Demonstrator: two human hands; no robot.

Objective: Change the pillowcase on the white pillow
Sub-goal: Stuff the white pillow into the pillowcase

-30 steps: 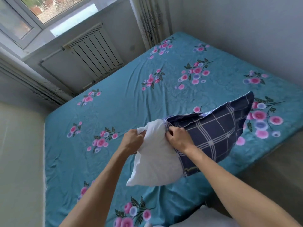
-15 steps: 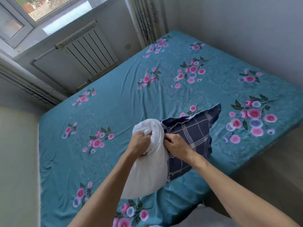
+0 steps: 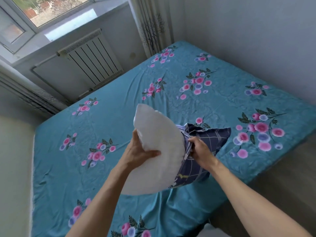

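The white pillow [image 3: 159, 151] is held up in the air over the bed, most of it out of a navy plaid pillowcase [image 3: 205, 139]. My left hand [image 3: 138, 149] grips the pillow's left edge, thumb on its front face. My right hand [image 3: 200, 149] pinches the bunched open end of the pillowcase where it meets the pillow. Only the pillow's right end sits inside the case, which trails toward the right and down.
A bed with a teal floral sheet [image 3: 119, 117] fills the view below the hands. A radiator [image 3: 92, 60] and a window [image 3: 51, 11] lie at the back left, a curtain [image 3: 152, 24] in the corner, a grey wall [image 3: 248, 40] on the right. Something white [image 3: 215, 231] lies at the bottom edge.
More of the white pillow has come out of the plaid case. My left hand has shifted from the bunched top to the pillow's left edge and lifted it, while the case has bunched shorter.
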